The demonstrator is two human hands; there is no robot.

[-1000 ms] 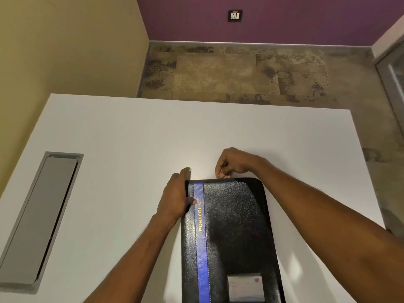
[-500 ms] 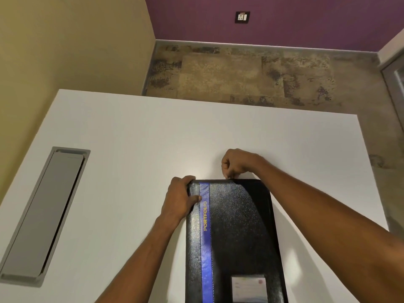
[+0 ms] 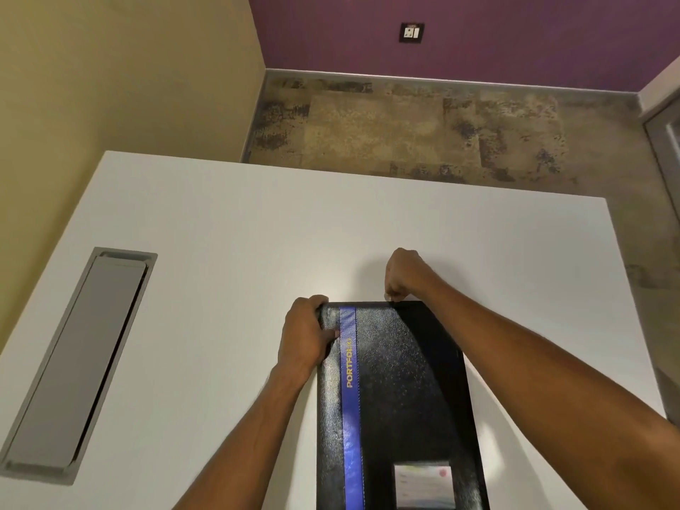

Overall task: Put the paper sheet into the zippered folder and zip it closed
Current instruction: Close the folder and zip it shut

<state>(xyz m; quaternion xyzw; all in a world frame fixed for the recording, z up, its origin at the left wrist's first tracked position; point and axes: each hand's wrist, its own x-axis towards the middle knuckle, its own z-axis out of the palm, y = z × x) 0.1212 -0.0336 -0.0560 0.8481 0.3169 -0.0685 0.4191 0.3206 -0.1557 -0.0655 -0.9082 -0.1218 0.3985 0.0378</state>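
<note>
A black zippered folder (image 3: 404, 392) with a blue stripe reading PORTFOLIO lies closed flat on the white table (image 3: 228, 281), running toward me. My left hand (image 3: 305, 336) grips its far left corner, thumb on the cover. My right hand (image 3: 404, 276) is at the folder's far edge near the middle, fingers pinched on something small there, apparently the zipper pull. No paper sheet shows; a small card pocket (image 3: 423, 485) sits on the cover near me.
A grey cable-tray lid (image 3: 81, 362) is set into the table at the left. Beyond the table's far edge lie patterned floor (image 3: 404, 130), a yellow wall on the left and a purple wall with a socket (image 3: 411, 32).
My right hand has slid a little rightward along the folder's far edge, still pinched. My left hand has kept its grip on the corner. The view has shifted slightly.
</note>
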